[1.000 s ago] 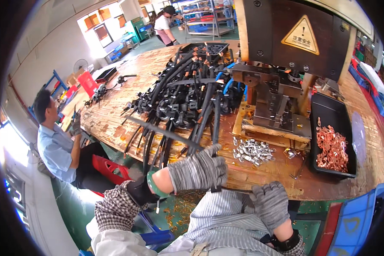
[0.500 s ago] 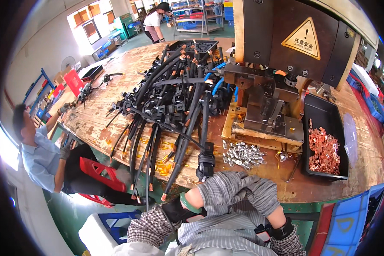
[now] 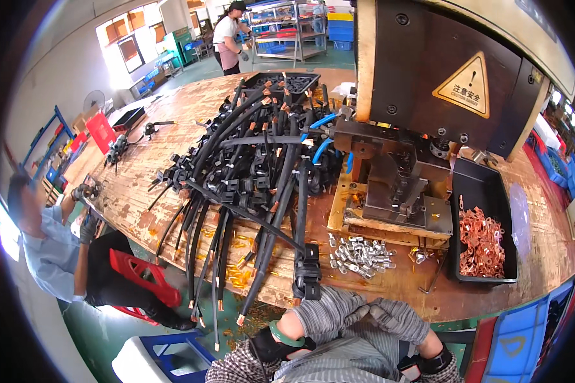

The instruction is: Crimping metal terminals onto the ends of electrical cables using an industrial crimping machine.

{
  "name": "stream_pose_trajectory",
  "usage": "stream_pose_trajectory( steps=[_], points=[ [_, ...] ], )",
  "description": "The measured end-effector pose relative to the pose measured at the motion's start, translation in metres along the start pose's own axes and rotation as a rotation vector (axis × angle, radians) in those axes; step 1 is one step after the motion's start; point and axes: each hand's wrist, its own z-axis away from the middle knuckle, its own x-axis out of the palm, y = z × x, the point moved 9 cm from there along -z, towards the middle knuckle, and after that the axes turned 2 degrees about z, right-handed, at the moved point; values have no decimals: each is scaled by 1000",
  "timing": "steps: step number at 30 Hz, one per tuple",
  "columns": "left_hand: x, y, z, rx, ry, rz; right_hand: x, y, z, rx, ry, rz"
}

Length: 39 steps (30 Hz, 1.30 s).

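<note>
My left hand point(image 3: 329, 314) and my right hand point(image 3: 399, 320), both in grey knitted gloves, are close together in front of my body by the table's front edge. Their curled fingertips meet or nearly meet; anything between them is hidden. Just beyond the left hand, a thick black cable ends in a black clamp-like fitting point(image 3: 307, 274) near the edge. A heap of silver cable lugs point(image 3: 361, 256) lies past my hands. Behind it stands a dark metal press point(image 3: 406, 191) with a yellow warning triangle. Copper lugs point(image 3: 482, 242) fill part of a black tray point(image 3: 485, 278) to the right.
Many black cables point(image 3: 262, 166) with bare copper ends are heaped on the worn wooden table point(image 3: 124, 204), some overhanging its edge. A seated co-worker point(image 3: 51, 252) works at left on a red stool point(image 3: 140, 281). Another person point(image 3: 225, 38) stands at the back. Blue bins point(image 3: 517, 338) sit lower right.
My hands have drawn slightly apart from their overlap, baring the right fingers. The whole view has shifted a little. At the back the standing person's arm has come lower.
</note>
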Motion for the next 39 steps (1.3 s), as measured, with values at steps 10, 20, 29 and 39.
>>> stream_pose_trajectory(
  steps=[10, 20, 29, 39],
  points=[
    [20, -15, -2, -130, -151, 92, -12, 8, -9, -240, 54, 5],
    [39, -18, 6, -159, -194, 63, -4, 31, -12, 501, -345, -195],
    [30, -18, 4, -150, -82, 127, -16, 34, -4, 288, -98, 6],
    [39, -18, 6, -172, -167, 32, -19, 21, -8, 161, -91, 0]
  ],
)
